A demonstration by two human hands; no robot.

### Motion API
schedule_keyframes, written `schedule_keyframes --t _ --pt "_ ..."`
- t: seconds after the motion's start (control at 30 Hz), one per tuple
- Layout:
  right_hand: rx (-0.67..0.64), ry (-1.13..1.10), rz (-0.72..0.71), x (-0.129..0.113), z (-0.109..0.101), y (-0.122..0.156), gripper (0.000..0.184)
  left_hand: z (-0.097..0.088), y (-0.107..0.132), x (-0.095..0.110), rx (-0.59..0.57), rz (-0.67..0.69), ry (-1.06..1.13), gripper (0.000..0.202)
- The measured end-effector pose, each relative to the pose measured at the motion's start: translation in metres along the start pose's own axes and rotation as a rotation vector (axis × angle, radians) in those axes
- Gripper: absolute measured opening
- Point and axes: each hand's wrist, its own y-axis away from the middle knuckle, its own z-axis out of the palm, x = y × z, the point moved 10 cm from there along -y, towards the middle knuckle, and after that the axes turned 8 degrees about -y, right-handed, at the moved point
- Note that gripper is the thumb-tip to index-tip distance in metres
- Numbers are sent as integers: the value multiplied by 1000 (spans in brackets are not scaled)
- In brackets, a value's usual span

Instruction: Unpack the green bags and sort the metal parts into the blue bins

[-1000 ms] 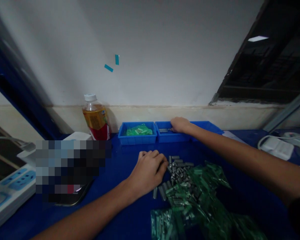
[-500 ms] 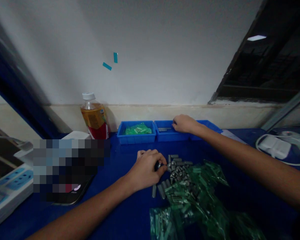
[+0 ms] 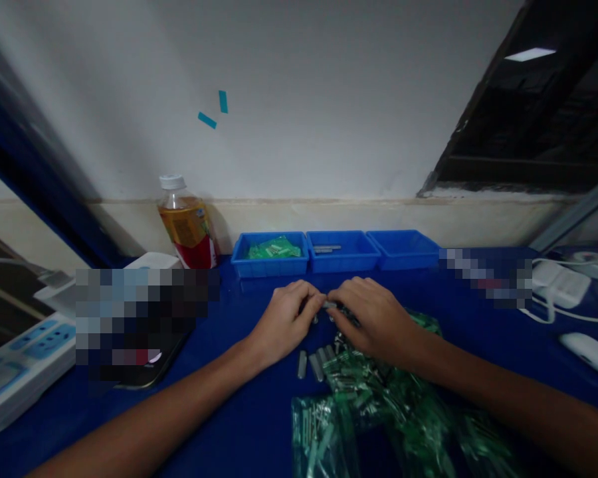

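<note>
My left hand (image 3: 284,320) and my right hand (image 3: 373,318) meet over a pile of small grey metal pieces (image 3: 323,358) on the blue table. Both have their fingers curled and pinch one small metal piece (image 3: 329,305) between their fingertips. Green plastic bags (image 3: 379,411) holding more metal pieces lie under and in front of my right hand. Three blue trays stand at the back: the left tray (image 3: 270,264) holds green bags, the middle tray (image 3: 343,260) holds a few metal pieces, and the right tray (image 3: 403,257) looks bare.
A bottle of amber drink (image 3: 185,226) stands by the wall at the back left. A white power strip (image 3: 14,358) and a dark phone (image 3: 144,365) lie at the left. White cables and a white device (image 3: 591,352) lie at the right.
My right hand has come back from the middle blue tray to the pile and now meets my left hand. My left hand stayed at the pile. The view has tipped slightly down.
</note>
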Motion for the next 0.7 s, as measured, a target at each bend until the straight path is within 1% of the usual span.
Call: schedule_keyframes --t 0.07,0.1,0.13,0.17,0.23,0.33,0.5,0.63,0.7 --pt "12 -24 10 3 -1 -3 22 -2 1 1 12 -7 11 27" --pt "16 -49 17 4 -2 -5 23 -3 2 2 24 -1 19 22" --pt "19 -77 23 6 -3 -5 24 -4 3 4 34 16 23 17" --pt "21 -106 28 7 -4 -5 25 -5 4 7 43 42 17 16" --pt "15 -144 33 8 -4 -4 26 -6 6 13 55 95 -22 18" --pt "-5 -135 32 7 -4 -4 29 -8 8 17 63 121 -96 12" --pt "76 -139 14 5 -15 -3 20 -15 6 14 103 73 -160 18" --pt "112 -72 -20 -1 -17 -1 17 -12 4 13 74 68 -180 30" --pt "140 -57 -23 -1 -17 0 17 -10 4 13 60 61 -185 29"
